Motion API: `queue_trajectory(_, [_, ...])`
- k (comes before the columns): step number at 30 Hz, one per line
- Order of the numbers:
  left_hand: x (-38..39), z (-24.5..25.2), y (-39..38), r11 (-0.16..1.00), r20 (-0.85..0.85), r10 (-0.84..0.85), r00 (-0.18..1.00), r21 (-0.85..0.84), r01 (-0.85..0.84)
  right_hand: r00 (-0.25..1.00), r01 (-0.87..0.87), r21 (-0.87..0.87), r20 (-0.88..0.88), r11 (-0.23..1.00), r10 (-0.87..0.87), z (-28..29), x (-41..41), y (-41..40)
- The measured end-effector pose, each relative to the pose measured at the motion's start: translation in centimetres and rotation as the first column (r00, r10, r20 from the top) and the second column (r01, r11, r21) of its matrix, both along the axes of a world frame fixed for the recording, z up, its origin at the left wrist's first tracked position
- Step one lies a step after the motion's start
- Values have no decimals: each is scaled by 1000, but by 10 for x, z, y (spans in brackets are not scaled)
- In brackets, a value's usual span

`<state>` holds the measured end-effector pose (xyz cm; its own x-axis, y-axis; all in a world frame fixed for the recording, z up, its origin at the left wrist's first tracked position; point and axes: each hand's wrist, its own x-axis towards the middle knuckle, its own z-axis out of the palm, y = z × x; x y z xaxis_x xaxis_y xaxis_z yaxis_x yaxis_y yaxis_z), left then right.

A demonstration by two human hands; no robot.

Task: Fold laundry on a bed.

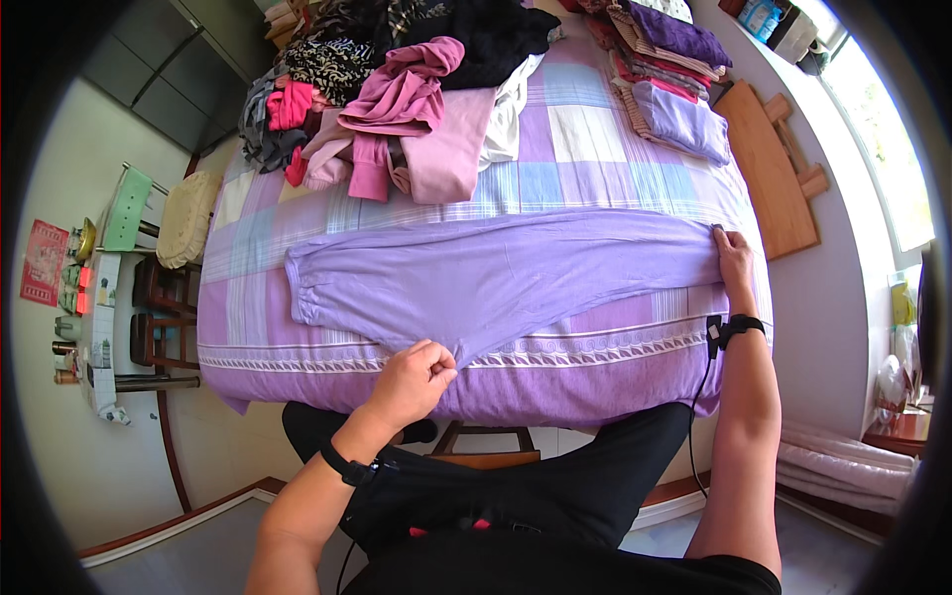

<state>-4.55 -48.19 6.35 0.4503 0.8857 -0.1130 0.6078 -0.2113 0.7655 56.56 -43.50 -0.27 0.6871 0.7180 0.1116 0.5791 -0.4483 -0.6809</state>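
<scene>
Lavender trousers (476,275) lie stretched sideways across the checked bedspread (461,383), folded lengthwise, with the gathered waistband at the left and the leg end at the right. The crotch points toward me, over the bed's near edge. My left hand (418,375) is at that crotch point with fingers curled; whether cloth is pinched in them cannot be told. At the far right, my right hand (734,256) grips the leg end between thumb and fingers. Each wrist wears a black band.
A loose heap of clothes (416,111), pink, black and white, lies at the bed's back left. Folded clothes (677,119) are stacked at the back right. A wooden board (766,175) leans by the right wall. Chairs (167,320) stand left of the bed. A cable hangs from my right wrist.
</scene>
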Motion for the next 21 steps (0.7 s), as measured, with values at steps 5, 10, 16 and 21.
queue_trajectory(5, [0,-2,5,998,-52,-40,998,-53,37,999,13,30,-30,999,-12,16,-2,3])
queue_trajectory(10, [2,-14,13,972,-59,-87,994,-225,71,992,12,-3,126,1000,-11,9,7,4])
queue_trajectory(16, [-30,-1,33,825,305,151,940,-563,50,1000,20,16,3,1000,-20,21,12,19])
queue_trajectory(21, [-29,-42,24,875,124,-102,987,-461,149,951,49,-131,308,990,-6,-12,22,10])
